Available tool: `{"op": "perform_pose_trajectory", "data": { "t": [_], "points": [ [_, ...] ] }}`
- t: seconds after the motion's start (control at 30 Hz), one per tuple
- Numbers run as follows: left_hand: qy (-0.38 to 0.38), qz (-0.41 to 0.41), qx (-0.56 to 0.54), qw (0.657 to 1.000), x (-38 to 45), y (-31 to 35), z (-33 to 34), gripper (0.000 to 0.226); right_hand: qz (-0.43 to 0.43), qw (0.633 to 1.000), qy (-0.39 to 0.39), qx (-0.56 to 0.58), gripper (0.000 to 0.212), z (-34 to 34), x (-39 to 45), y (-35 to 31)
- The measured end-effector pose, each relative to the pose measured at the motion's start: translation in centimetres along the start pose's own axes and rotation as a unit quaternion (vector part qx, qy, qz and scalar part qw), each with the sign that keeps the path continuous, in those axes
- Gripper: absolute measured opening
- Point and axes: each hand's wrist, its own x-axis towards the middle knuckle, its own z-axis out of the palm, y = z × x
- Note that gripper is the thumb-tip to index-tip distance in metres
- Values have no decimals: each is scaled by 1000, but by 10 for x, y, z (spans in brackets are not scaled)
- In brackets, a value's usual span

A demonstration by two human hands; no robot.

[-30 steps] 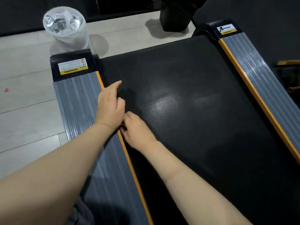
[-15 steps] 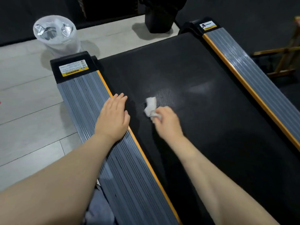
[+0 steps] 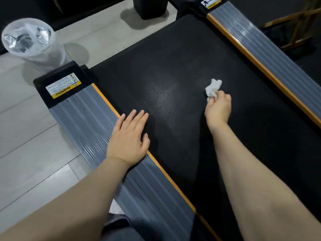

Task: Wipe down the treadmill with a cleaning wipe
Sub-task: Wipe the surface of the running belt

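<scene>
Pale floor tiles point(image 3: 26, 140) lie beside the treadmill's black belt point(image 3: 173, 58). Nearest, the left hand point(image 3: 129, 136) rests flat with straight fingers, partly on the grey side rail point(image 3: 83, 119) and partly on the belt. Farther out, the right hand point(image 3: 219, 106) pinches a crumpled white wipe point(image 3: 213, 88) against the belt, near the far grey rail point(image 3: 260, 42). Beyond, a bin with a clear bag point(image 3: 31, 44) stands on the floor.

The wipe point(image 3: 213, 88) is held on the treadmill belt point(image 3: 173, 66) by the right hand point(image 3: 218, 108) — the left hand point(image 3: 129, 136) is laid across the left rail point(image 3: 90, 119), with a lined bin point(image 3: 33, 46) on the floor beyond
</scene>
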Motion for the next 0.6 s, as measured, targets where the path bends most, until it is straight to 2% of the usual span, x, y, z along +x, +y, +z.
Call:
{"op": "perform_pose_trajectory", "data": {
  "t": [0.07, 0.1, 0.17, 0.2, 0.27, 0.4, 0.47, 0.5, 0.53, 0.6],
  "points": [
    [-1, -13, 0, 1000, 2, -1, 0, 65, -119, 991, -53, 31, 21, 9, -42, -24],
    [1, -20, 1, 1000, 3, -1, 0, 64, -204, 971, -109, 56, 23, 12, -69, -31],
    [2, -28, 4, 1000, 5, -5, -1, 63, -358, 903, -227, 71, 24, 9, -122, -41],
    [0, -30, 7, 1000, 5, -4, 1, 63, -407, 870, -272, 63, 21, 4, -142, -39],
    [-6, -33, 17, 999, 6, -2, 3, 63, -446, 839, -309, 47, 19, -6, -161, -29],
    [-11, -35, 39, 999, 5, 1, 1, 63, -494, 822, -282, 35, 10, -10, -139, -21],
    [-19, -31, 46, 998, 4, 2, 1, 62, -480, 840, -251, 33, 10, 0, -109, -20],
    [-25, -30, 49, 998, 4, 2, 1, 62, -446, 867, -222, 28, 12, 4, -89, -17],
    [-30, -30, 51, 998, 5, 3, 1, 62, -389, 903, -182, 24, 13, 7, -65, -13],
    [-35, -36, 53, 997, 4, 5, -1, 62, -224, 970, -89, 13, 16, 6, -16, 5]
  ]
}}
